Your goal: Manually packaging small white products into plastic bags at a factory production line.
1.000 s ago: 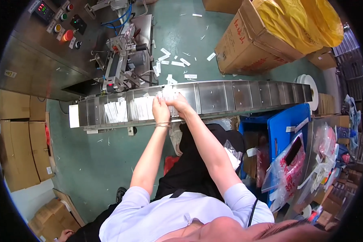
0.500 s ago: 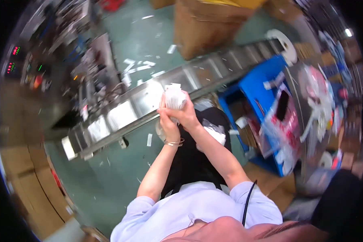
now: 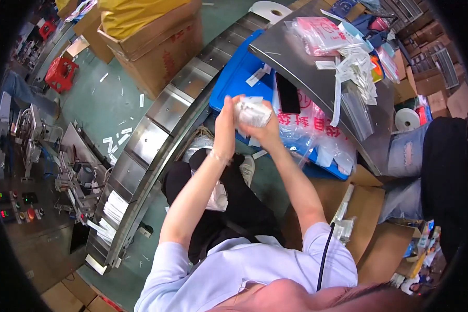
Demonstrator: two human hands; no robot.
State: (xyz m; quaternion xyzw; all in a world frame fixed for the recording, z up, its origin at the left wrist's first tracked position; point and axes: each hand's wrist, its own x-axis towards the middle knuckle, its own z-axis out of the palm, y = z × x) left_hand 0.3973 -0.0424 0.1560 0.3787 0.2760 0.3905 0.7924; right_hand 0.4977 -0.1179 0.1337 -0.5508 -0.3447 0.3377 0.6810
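One bundle of white slips [image 3: 252, 112], grasped between left hand [image 3: 225, 126] and right hand [image 3: 267, 133], left of a black phone [image 3: 288, 94].

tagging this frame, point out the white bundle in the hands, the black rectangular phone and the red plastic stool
White bundle [image 3: 252, 113], head view: its middle
Black rectangular phone [image 3: 288, 94], head view: dark flat face
Red plastic stool [image 3: 61, 68], head view: upper part

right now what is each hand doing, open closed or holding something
Left hand: holding the left side of a bundle of white packets.
Right hand: closed around the same bundle's right side.
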